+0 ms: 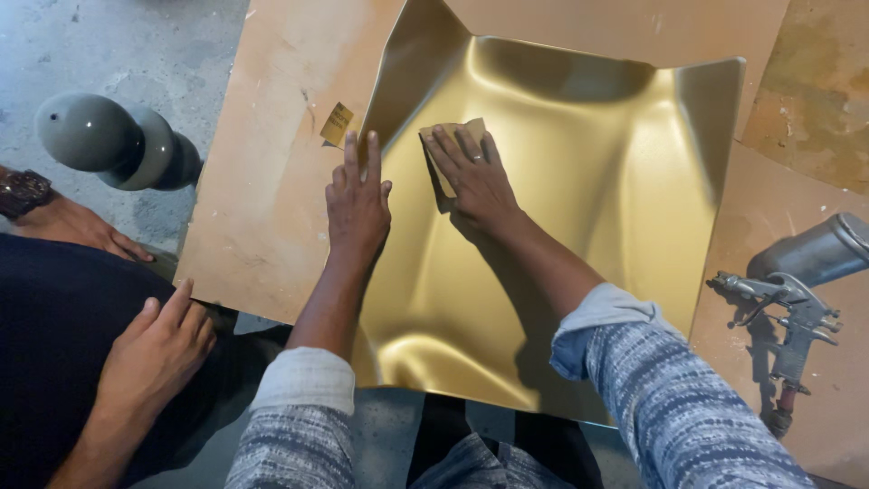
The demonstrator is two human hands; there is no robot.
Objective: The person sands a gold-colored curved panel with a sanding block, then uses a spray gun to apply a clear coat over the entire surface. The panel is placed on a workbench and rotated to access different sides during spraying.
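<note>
A: What's sitting nearest to the person wearing the camera?

B: Two forearms in rolled-up grey-blue knitted sleeves are reaching forward. The left hand (358,204) is lying flat, fingers stretched out and close together, gripping nothing, pressing on the left edge of the glossy gold-painted moulded panel (579,208).

A: And the other hand?

B: The right hand (475,177) is pressing down flat, fingers slightly spread, on a small tan square of sandpaper (453,136). The sheet is lying under the fingertips, on the panel's upper left slope, with its far corners showing beyond them.

A: What is the panel resting on?

B: It's lying on brown cardboard sheets (272,181), with a small yellow scrap of paper (337,123) just beside its left rim.

A: Anything else around?

B: A metal spray gun with a silver cup (797,299) is lying on the right. On the left, another person's hands (154,349) are resting on a dark lap, and farther off a grey rounded object (104,136) is sitting on the concrete floor (136,45)
</note>
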